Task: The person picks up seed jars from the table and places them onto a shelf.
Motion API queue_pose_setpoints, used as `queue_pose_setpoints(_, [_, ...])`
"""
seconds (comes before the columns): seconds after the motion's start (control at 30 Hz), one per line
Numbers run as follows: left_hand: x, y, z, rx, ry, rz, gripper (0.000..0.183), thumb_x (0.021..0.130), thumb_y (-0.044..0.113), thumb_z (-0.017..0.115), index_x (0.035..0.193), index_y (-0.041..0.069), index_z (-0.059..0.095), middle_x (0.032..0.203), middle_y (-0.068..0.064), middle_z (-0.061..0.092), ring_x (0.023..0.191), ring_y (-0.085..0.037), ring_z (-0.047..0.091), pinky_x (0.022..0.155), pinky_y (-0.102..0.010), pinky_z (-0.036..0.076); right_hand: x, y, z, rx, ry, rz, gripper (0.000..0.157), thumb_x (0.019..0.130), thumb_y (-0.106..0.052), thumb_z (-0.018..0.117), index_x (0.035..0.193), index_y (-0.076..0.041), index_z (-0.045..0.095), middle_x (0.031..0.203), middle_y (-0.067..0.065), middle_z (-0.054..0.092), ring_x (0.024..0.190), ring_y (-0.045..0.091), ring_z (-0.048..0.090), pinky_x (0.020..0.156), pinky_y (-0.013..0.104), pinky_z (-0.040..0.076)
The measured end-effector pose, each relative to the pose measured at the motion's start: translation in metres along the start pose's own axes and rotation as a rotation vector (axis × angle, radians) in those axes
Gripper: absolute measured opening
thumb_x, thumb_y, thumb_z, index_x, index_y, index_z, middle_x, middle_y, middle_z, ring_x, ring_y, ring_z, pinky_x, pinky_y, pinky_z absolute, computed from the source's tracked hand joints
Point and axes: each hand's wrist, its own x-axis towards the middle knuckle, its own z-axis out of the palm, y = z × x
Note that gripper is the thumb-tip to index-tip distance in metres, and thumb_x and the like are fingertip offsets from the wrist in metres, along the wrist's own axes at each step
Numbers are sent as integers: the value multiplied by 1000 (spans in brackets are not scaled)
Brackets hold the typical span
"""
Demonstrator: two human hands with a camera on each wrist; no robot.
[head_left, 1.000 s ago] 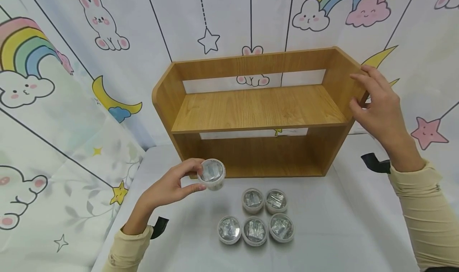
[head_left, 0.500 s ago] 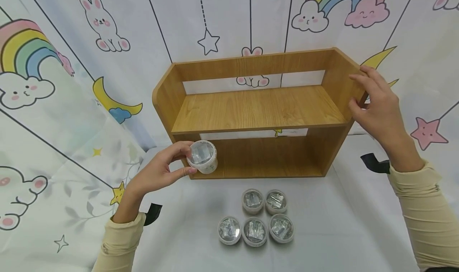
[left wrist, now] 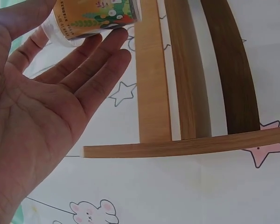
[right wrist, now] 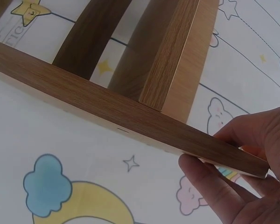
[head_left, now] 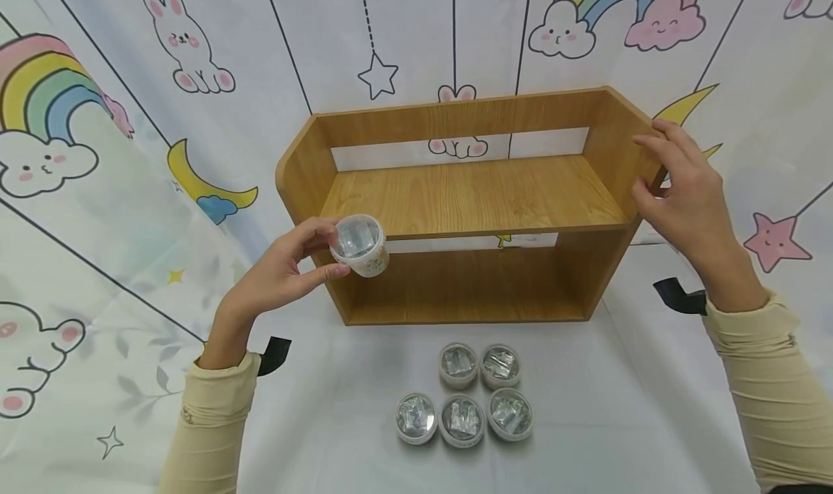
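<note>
My left hand (head_left: pixel 276 270) pinches a small round plastic tub (head_left: pixel 364 247) between thumb and fingers, its clear lid tilted toward the camera. In the left wrist view the tub (left wrist: pixel 100 17) shows a printed orange and green label. In the head view it overlaps the left front of the middle board of a two-tier wooden shelf (head_left: pixel 468 194). My right hand (head_left: pixel 690 197) grips the upper front edge of the shelf's right side panel (right wrist: pixel 130 123), with thumb and fingers on opposite faces.
Several similar lidded tubs stand on the white tabletop (head_left: pixel 586 407) in front of the shelf, two in a back row, such as one tub (head_left: pixel 458 364), and others nearer, such as another tub (head_left: pixel 463 420). A patterned cloth (head_left: pixel 390 31) hangs behind and at the left.
My left hand has raised the tub from the shelf's lower front up to the middle board, moving slightly left. The right hand has stayed on the side panel.
</note>
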Motion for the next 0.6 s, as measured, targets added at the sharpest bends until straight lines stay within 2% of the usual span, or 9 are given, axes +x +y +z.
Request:
queue_pose_setpoints(0.27, [16, -7, -9, -4, 45, -44, 41, 83, -9, 73, 116, 1, 50, 115, -6, 53, 107, -17, 58, 96, -26, 49, 0, 1, 1, 6, -1, -5, 58, 86, 1, 65, 142, -10, 52, 155, 1, 37, 125, 36, 51, 70, -5, 26])
queue_pose_setpoints(0.47, [29, -13, -12, -66, 58, -64, 43, 84, -11, 71, 119, -1, 47, 117, -9, 50, 111, -23, 56, 100, -29, 47, 0, 0, 0, 4, -1, -3, 58, 86, 1, 65, 142, -10, 51, 155, 1, 37, 126, 35, 51, 71, -4, 27])
queue_pose_setpoints(0.6, [36, -16, -14, -80, 84, -101, 43, 87, -7, 70, 121, -2, 45, 117, -9, 48, 114, -24, 53, 101, -31, 46, 0, 0, 0, -3, -3, 1, 59, 87, 0, 66, 142, -11, 51, 155, 0, 37, 128, 34, 50, 75, -2, 30])
